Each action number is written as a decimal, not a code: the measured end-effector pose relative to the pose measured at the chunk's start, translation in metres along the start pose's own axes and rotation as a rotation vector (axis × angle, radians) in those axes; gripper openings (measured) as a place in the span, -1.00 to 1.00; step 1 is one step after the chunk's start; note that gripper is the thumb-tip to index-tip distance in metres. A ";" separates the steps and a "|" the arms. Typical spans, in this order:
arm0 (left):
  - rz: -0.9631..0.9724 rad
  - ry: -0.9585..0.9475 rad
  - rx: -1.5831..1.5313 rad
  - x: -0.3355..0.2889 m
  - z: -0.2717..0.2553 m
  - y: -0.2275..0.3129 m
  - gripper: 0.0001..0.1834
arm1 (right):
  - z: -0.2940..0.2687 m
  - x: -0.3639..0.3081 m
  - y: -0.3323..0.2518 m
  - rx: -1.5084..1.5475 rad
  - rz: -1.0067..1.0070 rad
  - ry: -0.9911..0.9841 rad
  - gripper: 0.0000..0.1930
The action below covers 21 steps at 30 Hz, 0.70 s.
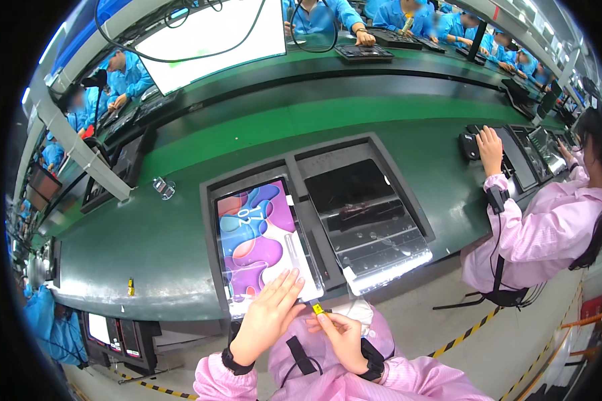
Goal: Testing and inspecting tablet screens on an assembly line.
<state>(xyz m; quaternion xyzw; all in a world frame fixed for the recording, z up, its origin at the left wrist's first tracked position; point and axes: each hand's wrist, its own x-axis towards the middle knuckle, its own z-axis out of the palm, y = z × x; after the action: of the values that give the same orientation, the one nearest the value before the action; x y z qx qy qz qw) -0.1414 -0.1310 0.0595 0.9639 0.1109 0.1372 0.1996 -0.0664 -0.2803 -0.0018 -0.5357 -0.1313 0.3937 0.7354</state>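
Observation:
A tablet point(251, 227) with a lit, colourful screen lies in the left recess of a dark foam tray point(289, 175). My left hand point(267, 314) rests flat on its near end, fingers stretched out. At the tablet's near right corner, my right hand point(341, 341) pinches a small yellow plug point(318, 309) between thumb and fingers. The plug points at the tablet's edge; whether it sits in the port I cannot tell. A second tablet point(348, 190), dark-screened, lies in the right recess, with clear plastic film point(388, 257) over its near part and past the tray's edge.
A green bench point(134, 234) carries the tray. On its left are another small yellow piece point(131, 287) and a clear plastic object point(164, 188). To the right, a co-worker in pink point(528, 227) handles devices. A bright screen point(214, 43) stands beyond, near people in blue.

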 end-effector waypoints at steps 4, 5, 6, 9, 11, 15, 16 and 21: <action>-0.005 0.022 -0.011 -0.004 0.003 -0.003 -0.43 | 0.007 0.001 -0.003 0.011 -0.013 0.022 -0.78; 0.003 0.019 -0.024 -0.003 0.001 -0.003 -0.41 | 0.007 0.002 -0.004 0.001 -0.015 0.023 -0.77; 0.011 0.016 -0.037 -0.001 0.000 -0.004 -0.40 | 0.007 0.002 -0.003 -0.008 -0.016 0.023 -0.77; 0.042 -0.006 -0.057 -0.001 -0.003 -0.010 -0.35 | 0.007 0.006 0.001 -0.009 -0.026 0.034 -0.76; 0.059 -0.006 -0.069 -0.002 -0.004 -0.012 -0.33 | 0.008 0.010 0.003 0.006 -0.034 0.044 -0.75; 0.072 -0.026 -0.050 0.000 -0.004 -0.010 -0.31 | 0.004 0.023 0.004 -0.051 -0.016 -0.022 -0.76; 0.067 -0.021 -0.055 0.001 -0.004 -0.009 -0.32 | 0.003 0.027 0.001 -0.089 -0.007 -0.049 -0.77; -0.016 0.082 0.068 0.000 0.011 0.003 -0.44 | -0.016 0.032 -0.009 -0.130 0.032 -0.019 -0.77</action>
<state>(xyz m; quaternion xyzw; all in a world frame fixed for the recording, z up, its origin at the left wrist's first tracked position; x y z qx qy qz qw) -0.1375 -0.1381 0.0509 0.9627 0.1314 0.1713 0.1629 -0.0319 -0.2696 -0.0075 -0.5807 -0.1552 0.4012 0.6912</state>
